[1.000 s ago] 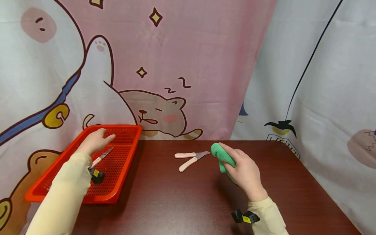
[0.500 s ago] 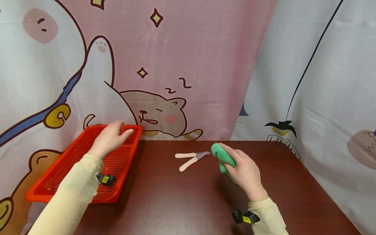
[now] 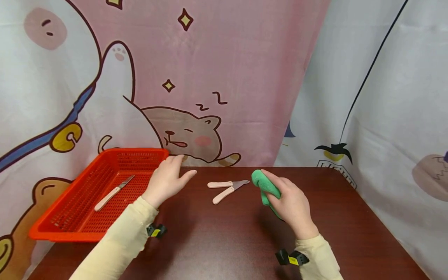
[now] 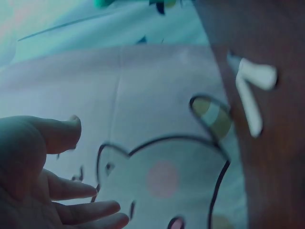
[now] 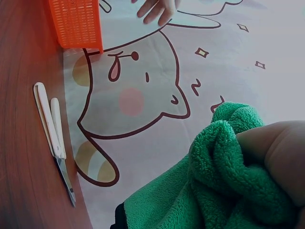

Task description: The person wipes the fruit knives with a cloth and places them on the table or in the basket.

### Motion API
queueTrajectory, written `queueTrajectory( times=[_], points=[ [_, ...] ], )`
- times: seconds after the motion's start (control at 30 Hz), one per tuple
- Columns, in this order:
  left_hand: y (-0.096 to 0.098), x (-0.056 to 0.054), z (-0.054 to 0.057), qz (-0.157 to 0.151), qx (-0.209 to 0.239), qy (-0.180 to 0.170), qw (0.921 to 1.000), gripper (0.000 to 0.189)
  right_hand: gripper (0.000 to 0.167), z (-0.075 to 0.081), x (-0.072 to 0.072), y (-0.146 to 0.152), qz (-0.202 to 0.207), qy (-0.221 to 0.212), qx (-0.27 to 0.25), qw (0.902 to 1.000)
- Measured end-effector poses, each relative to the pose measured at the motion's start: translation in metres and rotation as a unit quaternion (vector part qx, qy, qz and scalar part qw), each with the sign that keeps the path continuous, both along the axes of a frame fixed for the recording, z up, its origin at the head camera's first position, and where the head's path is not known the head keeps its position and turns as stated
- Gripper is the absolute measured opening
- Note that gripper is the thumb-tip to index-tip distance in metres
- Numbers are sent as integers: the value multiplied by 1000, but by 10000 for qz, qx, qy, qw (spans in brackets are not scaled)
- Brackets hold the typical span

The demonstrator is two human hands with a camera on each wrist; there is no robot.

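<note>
Spreading across the foreground, a dark reddish-brown, wood-look desk [image 3: 224, 241] with a soft sheen runs back to a pink-and-white fabric backdrop [image 3: 245, 77] printed with cartoon animals and small yellow stars. At its left end sits a red, rectangular, perforated plastic basket [image 3: 70, 236], a pale-handled metal knife [image 3: 113, 192] lying inside. Two small pale-handled metal knives [image 3: 224, 195] lie mid-desk, blades close together. Of the person's hands, the left [image 3: 166, 181] hovers by the basket's right rim, fingers extended, thumb apart; the right [image 3: 294, 204] grips a bunched, fluffy green cloth [image 3: 267, 186] above the desk.
</note>
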State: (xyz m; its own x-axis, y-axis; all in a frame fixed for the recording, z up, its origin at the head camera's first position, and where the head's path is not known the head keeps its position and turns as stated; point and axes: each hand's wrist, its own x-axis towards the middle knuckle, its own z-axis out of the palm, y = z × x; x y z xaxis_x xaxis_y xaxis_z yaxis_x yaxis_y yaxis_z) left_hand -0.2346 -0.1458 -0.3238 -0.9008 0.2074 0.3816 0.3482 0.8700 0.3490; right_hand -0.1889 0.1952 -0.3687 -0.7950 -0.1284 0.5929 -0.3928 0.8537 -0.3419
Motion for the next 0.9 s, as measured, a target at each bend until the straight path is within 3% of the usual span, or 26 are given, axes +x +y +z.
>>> queueTrajectory(
  times=[0.17, 0.47, 0.9],
  points=[
    [27, 1, -24, -75, -166, 121, 9998, 70, 63, 0, 0, 0, -15, -29, -6, 10000],
    [70, -9, -64, -265, -379, 152, 9988, 69, 63, -2, -1, 2, -2, -33, -7, 10000],
    [109, -38, -105, -214, -423, -718, 9963, 51, 64, -1, -1, 0, -37, -144, -23, 9999]
  ],
)
